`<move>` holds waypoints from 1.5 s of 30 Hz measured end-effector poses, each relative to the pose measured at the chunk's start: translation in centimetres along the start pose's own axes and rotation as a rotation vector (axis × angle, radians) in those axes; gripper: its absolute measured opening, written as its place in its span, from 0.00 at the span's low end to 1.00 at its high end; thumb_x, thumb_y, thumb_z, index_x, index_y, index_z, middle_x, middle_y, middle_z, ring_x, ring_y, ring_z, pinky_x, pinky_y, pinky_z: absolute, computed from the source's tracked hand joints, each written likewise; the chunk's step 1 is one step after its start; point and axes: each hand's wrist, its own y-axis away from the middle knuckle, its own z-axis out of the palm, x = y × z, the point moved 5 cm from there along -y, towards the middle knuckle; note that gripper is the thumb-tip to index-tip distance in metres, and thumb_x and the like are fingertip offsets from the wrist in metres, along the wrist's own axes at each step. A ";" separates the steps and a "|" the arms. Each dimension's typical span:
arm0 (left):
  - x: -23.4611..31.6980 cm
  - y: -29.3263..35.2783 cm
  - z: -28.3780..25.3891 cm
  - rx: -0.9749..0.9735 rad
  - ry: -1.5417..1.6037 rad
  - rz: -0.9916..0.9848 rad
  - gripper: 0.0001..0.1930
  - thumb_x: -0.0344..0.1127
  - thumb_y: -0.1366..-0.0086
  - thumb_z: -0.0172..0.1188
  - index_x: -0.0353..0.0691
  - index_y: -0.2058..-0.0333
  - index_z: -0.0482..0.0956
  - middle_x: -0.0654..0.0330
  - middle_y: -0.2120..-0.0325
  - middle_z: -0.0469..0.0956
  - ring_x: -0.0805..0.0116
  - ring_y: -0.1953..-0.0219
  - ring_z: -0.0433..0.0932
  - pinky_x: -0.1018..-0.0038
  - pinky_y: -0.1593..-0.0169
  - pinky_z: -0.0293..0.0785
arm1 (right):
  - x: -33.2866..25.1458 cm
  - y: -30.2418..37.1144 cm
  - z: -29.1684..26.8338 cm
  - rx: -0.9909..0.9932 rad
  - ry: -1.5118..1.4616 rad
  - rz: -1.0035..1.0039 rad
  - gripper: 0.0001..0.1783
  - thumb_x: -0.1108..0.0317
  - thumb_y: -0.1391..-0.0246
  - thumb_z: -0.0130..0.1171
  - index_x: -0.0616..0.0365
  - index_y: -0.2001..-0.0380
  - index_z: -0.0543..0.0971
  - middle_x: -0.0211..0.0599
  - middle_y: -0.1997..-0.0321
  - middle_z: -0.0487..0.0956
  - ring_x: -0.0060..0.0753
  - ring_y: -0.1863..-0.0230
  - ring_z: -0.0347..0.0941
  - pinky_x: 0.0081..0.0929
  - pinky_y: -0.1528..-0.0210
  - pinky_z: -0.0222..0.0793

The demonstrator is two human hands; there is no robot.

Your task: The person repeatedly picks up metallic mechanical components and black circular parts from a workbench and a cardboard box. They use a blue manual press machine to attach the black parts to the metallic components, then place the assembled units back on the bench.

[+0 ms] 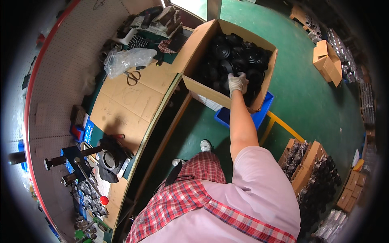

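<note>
My right arm stretches forward into an open cardboard box (210, 91) filled with black round parts (222, 51). In a pale glove, my right hand (238, 83) is among the parts near the box's closer side. Its fingers curl downward against them; the fingertips are hidden, so what they hold cannot be made out. My left hand is out of the picture. On the bench at the left, a hand press (75, 163) with a red-knobbed lever has a black round part (109, 159) beside its ram.
Flat cardboard (125, 97) covers the bench, bearing scissors (133, 78) and a clear plastic bag (129, 60). Beneath the box sits a blue bin (263, 108). Boxes of dark parts (302, 164) stand on the floor at right, and an open carton (327, 62) lies farther off.
</note>
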 end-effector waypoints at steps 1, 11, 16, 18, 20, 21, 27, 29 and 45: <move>0.2 0.1 0.0 0.000 -0.004 -0.003 0.18 0.43 0.33 0.60 0.42 0.49 0.71 0.56 0.53 0.76 0.60 0.52 0.76 0.64 0.49 0.75 | 0.2 -0.5 1.1 0.036 -0.051 -0.032 0.40 0.43 0.55 0.70 0.40 0.39 0.72 0.47 0.38 0.73 0.53 0.39 0.74 0.46 0.37 0.71; -0.2 1.6 -4.1 0.028 0.025 0.014 0.16 0.41 0.34 0.64 0.43 0.52 0.72 0.57 0.56 0.77 0.62 0.54 0.76 0.66 0.50 0.75 | 0.6 0.6 3.9 -0.133 0.074 -0.142 0.54 0.41 0.62 0.73 0.41 0.32 0.62 0.54 0.33 0.69 0.61 0.35 0.69 0.50 0.35 0.68; -0.1 5.1 -9.5 0.000 0.078 0.129 0.15 0.40 0.35 0.65 0.43 0.54 0.73 0.57 0.57 0.77 0.63 0.54 0.76 0.66 0.51 0.74 | 2.9 -5.9 4.9 -0.220 -0.225 -0.319 0.35 0.55 0.53 0.70 0.62 0.44 0.76 0.45 0.45 0.80 0.42 0.47 0.75 0.38 0.42 0.71; -1.4 6.3 -10.6 -0.006 0.105 0.171 0.15 0.39 0.35 0.66 0.44 0.55 0.73 0.58 0.57 0.77 0.63 0.55 0.76 0.67 0.51 0.74 | 2.5 -4.4 3.1 -0.321 -0.361 -0.349 0.33 0.53 0.50 0.69 0.62 0.44 0.78 0.41 0.45 0.81 0.39 0.47 0.76 0.38 0.42 0.71; -3.2 7.7 -10.7 0.166 0.073 0.197 0.13 0.43 0.34 0.65 0.45 0.61 0.72 0.61 0.67 0.77 0.67 0.66 0.77 0.69 0.64 0.74 | 3.2 -5.2 2.9 -0.497 -0.605 -0.174 0.38 0.45 0.49 0.66 0.56 0.40 0.75 0.40 0.40 0.77 0.46 0.40 0.72 0.54 0.37 0.64; -3.8 8.2 -10.8 0.150 0.065 0.180 0.13 0.45 0.35 0.66 0.45 0.63 0.73 0.62 0.69 0.77 0.69 0.69 0.77 0.70 0.66 0.73 | 1.8 -2.3 0.7 -0.474 -0.675 -0.242 0.40 0.42 0.49 0.66 0.50 0.37 0.73 0.38 0.36 0.74 0.48 0.38 0.69 0.59 0.38 0.62; -2.0 7.1 -17.2 0.280 -0.694 0.297 0.13 0.45 0.39 0.69 0.45 0.70 0.77 0.65 0.74 0.78 0.73 0.72 0.76 0.71 0.69 0.72 | -2.1 13.6 -5.4 -0.452 -0.644 -0.540 0.39 0.48 0.45 0.64 0.56 0.35 0.68 0.39 0.33 0.69 0.43 0.36 0.67 0.44 0.35 0.65; -1.9 4.2 -21.4 0.307 -0.426 0.180 0.14 0.42 0.36 0.65 0.42 0.58 0.75 0.61 0.66 0.77 0.70 0.66 0.75 0.71 0.64 0.72 | -1.0 21.9 -3.0 -0.674 -0.525 -0.639 0.39 0.47 0.44 0.64 0.58 0.36 0.69 0.40 0.35 0.70 0.39 0.37 0.68 0.40 0.36 0.65; 8.1 0.0 -48.6 0.394 0.321 0.570 0.27 0.41 0.45 0.77 0.38 0.49 0.78 0.61 0.60 0.81 0.68 0.61 0.80 0.70 0.57 0.78 | 10.0 99.7 35.6 -0.847 0.503 -2.138 0.41 0.52 0.63 0.75 0.49 0.42 0.73 0.48 0.53 0.75 0.50 0.49 0.73 0.47 0.47 0.71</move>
